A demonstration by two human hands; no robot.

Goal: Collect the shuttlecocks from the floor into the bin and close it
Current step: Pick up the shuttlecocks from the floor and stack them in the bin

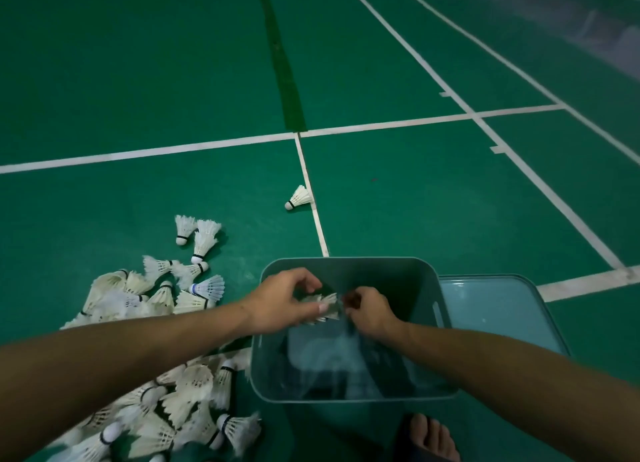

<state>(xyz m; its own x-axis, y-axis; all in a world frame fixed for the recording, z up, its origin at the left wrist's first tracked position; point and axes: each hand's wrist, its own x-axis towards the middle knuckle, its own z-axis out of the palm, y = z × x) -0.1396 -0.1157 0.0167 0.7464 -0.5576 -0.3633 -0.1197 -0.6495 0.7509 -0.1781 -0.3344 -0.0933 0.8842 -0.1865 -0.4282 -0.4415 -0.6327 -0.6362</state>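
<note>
**White feathers held over the open bin**

White feather shuttlecocks (320, 307), a small blurred bunch, sit in the grip of the left hand (284, 305), whose fingers curl down round them above the mouth of the bin (349, 264). The right hand (369, 311) is right beside it with fingers bent inward at the same bunch; whether it pinches a feather or only touches cannot be told through the blur. Both hands hang inside the line of the bin's rim, nearer its far edge than its near one.

The bin is a grey-green plastic tub with rounded corners, standing open on the green court floor (138, 80). Its lid (498, 309) lies flat on the floor, touching or just beside the bin's right wall. A bare foot in a dark sandal (427, 437) stands just before the near rim.

Left of the bin, a heap of shuttlecocks (166, 392) spreads along the floor from the lower edge up past the left forearm, reaching close to the bin's left wall. One lone shuttlecock (298, 197) lies farther off, beside a white court line (311, 198) that runs to the bin's far edge. Beyond it, and to the right past the lid, the floor is open, crossed by more white lines.
</note>
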